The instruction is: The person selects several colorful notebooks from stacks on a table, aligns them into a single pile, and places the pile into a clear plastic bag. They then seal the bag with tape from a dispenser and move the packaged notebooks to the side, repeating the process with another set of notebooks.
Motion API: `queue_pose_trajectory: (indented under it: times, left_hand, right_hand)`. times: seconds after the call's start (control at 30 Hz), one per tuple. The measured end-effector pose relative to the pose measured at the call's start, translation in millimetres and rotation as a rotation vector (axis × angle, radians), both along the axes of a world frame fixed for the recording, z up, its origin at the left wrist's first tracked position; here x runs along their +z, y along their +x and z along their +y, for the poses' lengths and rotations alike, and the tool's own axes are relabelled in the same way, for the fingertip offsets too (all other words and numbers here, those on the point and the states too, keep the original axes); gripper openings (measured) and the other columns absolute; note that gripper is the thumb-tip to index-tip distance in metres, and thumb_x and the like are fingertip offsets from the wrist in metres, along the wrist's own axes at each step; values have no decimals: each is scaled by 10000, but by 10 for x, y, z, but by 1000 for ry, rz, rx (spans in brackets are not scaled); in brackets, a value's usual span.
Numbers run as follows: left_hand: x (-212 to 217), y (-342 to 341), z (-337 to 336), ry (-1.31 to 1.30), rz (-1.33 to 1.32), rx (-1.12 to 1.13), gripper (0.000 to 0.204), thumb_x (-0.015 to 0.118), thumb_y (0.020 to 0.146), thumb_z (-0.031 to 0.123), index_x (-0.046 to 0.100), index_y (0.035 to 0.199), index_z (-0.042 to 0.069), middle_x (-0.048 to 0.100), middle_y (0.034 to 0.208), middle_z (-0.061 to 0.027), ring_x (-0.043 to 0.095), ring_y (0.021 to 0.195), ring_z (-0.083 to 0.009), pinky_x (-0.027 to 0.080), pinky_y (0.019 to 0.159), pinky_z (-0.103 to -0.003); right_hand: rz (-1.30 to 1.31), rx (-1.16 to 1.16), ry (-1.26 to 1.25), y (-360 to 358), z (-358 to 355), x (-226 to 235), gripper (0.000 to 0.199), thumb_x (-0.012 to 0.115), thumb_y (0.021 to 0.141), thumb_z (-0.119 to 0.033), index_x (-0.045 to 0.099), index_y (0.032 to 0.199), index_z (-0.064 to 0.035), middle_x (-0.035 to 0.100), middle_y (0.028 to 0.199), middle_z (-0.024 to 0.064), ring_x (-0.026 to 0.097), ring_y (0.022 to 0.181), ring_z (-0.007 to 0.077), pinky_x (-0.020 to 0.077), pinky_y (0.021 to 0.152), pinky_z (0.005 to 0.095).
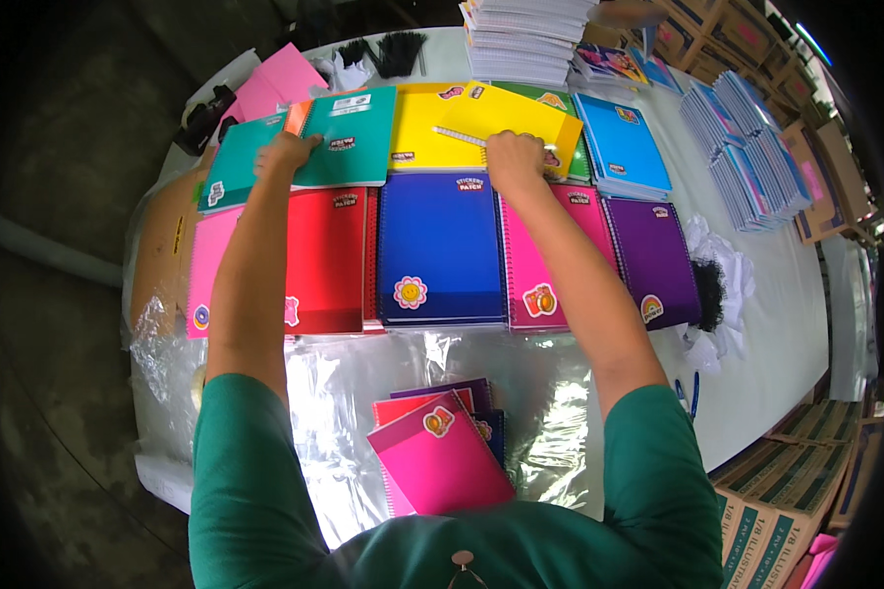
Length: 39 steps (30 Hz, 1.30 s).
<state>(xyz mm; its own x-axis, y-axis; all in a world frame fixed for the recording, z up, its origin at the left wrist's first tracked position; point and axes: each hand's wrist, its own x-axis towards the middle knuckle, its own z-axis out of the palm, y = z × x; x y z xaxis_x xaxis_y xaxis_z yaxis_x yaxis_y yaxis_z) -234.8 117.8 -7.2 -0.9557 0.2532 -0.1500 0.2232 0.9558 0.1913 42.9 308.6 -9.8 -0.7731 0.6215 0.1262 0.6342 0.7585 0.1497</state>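
While left grip point(285, 152) touches teal notebook point(349, 137), right grip point(516, 162) presses yellow notebook point(506, 113).

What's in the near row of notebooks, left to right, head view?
Pink notebook → red notebook → dark blue notebook → magenta notebook → purple notebook.

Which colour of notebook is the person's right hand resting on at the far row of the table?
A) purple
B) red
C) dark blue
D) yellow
D. The right hand lies on the yellow notebook in the far row, near its spiral edge, while the left hand is over at the teal notebook; the dark blue notebook sits in the nearer row, untouched.
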Motion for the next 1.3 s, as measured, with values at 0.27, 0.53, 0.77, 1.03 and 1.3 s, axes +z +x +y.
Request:
queue_pose_trajectory:
  times: [0.27, 0.53, 0.77, 1.03, 1.3]
  left_hand:
    - [632, 549, -604, 495, 222, -252, 494, 719, 700, 385, 636, 965, -24, 645, 945, -214, 627, 865, -306, 473, 770, -370]
    - [319, 3551, -2616, 1064, 336, -65, 439, 446, 934, 276, 429, 1255, -23, 505, 1130, -170, 477, 1038, -252, 359, 893, -347]
    - [-772, 4303, -3601, 413, 335, -83, 407, 484, 924, 297, 464, 1173, -24, 527, 1111, -237, 520, 1042, -331, 419, 878, -423]
    - [274, 4151, -3381, 1228, -91, -31, 363, 495, 917, 228, 433, 1186, -8, 553, 1019, -143, 570, 909, -237, 469, 795, -359]
    - [-370, 4449, -3138, 151, -186, -12, 425, 655, 756, 435, 584, 731, 18, 594, 600, -122, 592, 555, -299, 460, 547, -392]
  right_hand:
    - [1079, 375, -875, 450, 314, 322, 237, 615, 822, -151, 618, 982, 24, 672, 821, 117, 634, 714, 167, 489, 661, 296]
    - [1551, 579, -887, 2535, -475, 973, 295, 531, 879, -80, 545, 1170, -31, 507, 1248, 115, 502, 1124, 259, 345, 1010, 441]
    - [638, 1191, -694, 2671, -1821, 404, 399, 499, 845, -104, 527, 1238, -171, 463, 1334, 52, 401, 1254, 250, 249, 1077, 457]
    - [85, 1117, -636, 2365, -1929, -170, 489, 529, 702, -32, 589, 1149, -221, 542, 1233, 50, 448, 1195, 270, 313, 1000, 513]
    - [444, 46, -23, 1071, 491, 10, 383, 602, 814, -289, 590, 1144, -95, 534, 1193, 185, 467, 1149, 311, 382, 946, 433]
